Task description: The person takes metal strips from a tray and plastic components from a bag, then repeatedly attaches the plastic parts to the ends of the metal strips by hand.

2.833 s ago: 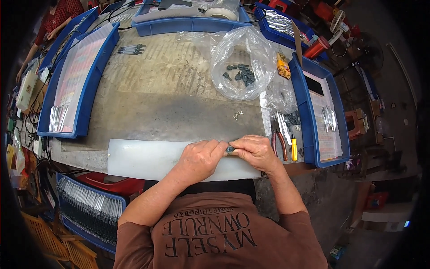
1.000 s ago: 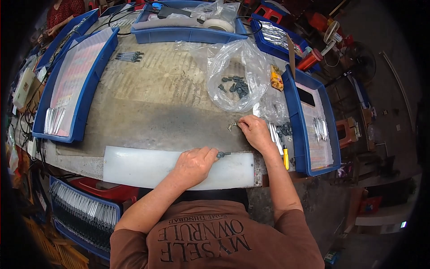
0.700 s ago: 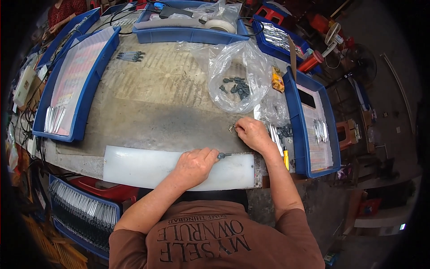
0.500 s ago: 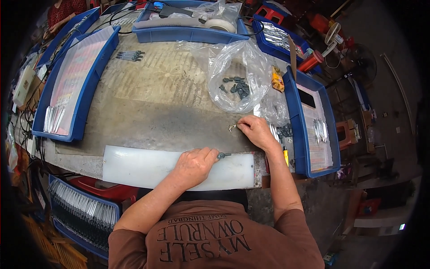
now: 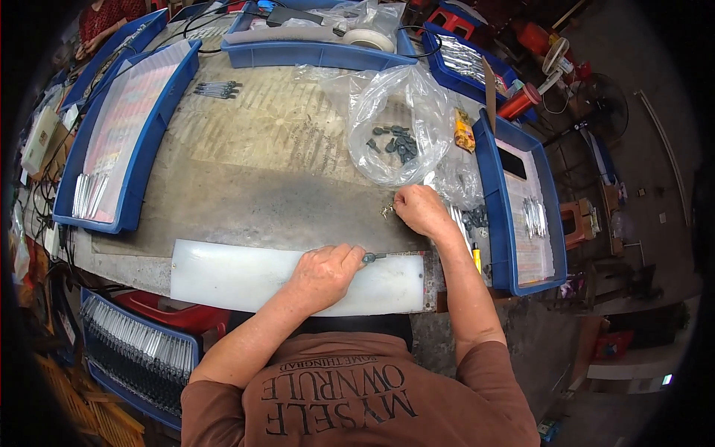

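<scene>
My left hand (image 5: 325,273) rests on a long white board (image 5: 223,272) at the table's near edge. It is closed around a slim metal rod with a dark grey plastic piece (image 5: 369,258), whose thin end points right. Farther right, my right hand (image 5: 421,210) is down on the dark mat with its fingers pinched together. Right beside those fingertips lies a small heap of brass-coloured bits (image 5: 386,211), too small to name. Whatever the pinch holds is hidden. Beyond that hand, a clear plastic bag (image 5: 365,160) lies open with several dark plastic pieces (image 5: 402,144) in it.
Blue trays with shiny metal rods stand left (image 5: 141,167) and right (image 5: 488,201); a phone (image 5: 510,164) lies in the right one. A yellow-handled tool (image 5: 477,259) is by my right forearm. Several finished-looking rods (image 5: 217,89) lie at the far left. A yellow packet (image 5: 464,132) sits behind the bag.
My right hand has shifted slightly away from me, and its fingers are curled more tightly beside the brass-coloured bits. The left hand keeps its hold on the rod.
</scene>
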Demonstrator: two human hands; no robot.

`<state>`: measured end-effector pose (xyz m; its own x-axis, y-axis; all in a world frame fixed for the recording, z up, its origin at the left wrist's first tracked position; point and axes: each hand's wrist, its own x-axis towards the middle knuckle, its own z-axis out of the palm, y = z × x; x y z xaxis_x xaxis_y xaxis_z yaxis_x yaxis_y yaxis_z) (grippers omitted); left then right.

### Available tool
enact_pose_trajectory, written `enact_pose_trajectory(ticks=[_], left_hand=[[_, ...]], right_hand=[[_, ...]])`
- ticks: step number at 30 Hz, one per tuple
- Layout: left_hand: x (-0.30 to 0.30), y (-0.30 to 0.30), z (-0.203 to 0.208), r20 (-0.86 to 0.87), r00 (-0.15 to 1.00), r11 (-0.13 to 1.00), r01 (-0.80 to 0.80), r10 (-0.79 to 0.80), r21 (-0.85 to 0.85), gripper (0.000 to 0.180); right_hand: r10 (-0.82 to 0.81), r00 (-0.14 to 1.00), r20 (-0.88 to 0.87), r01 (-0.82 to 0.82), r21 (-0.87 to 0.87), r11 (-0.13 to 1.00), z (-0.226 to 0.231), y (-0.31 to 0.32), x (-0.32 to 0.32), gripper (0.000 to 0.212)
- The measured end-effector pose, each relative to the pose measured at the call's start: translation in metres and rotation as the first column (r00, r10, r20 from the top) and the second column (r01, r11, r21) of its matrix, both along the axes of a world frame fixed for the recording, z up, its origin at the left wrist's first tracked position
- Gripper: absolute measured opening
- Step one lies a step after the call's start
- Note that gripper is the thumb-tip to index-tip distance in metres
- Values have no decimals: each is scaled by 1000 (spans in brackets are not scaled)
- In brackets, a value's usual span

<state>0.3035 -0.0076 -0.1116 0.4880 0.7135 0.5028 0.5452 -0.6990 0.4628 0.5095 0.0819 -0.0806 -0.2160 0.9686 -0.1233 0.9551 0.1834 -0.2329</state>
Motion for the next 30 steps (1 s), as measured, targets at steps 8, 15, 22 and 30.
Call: enact_pose_trajectory(ticks=[8, 15, 22, 30], left_hand=[[-1, 0, 3, -6, 1000, 1000, 3, -3, -8, 14], [-1, 0, 0, -2, 1000, 1000, 6, -6, -30, 17], [-1, 0, 1, 24, 1000, 1000, 7, -7, -11, 17], [-1, 0, 0, 13, 1000, 1000, 7, -6, -23, 17]], right_hand=[[-13, 1000, 17, 12, 21, 1000, -6, -8, 1, 19], [-1, 816, -578, -13, -21, 1000, 13, -49, -9, 12], [202, 685, -700, -206, 80, 975, 7, -77, -23, 5], [262, 649, -714, -165, 204, 965, -5, -83, -26, 5]])
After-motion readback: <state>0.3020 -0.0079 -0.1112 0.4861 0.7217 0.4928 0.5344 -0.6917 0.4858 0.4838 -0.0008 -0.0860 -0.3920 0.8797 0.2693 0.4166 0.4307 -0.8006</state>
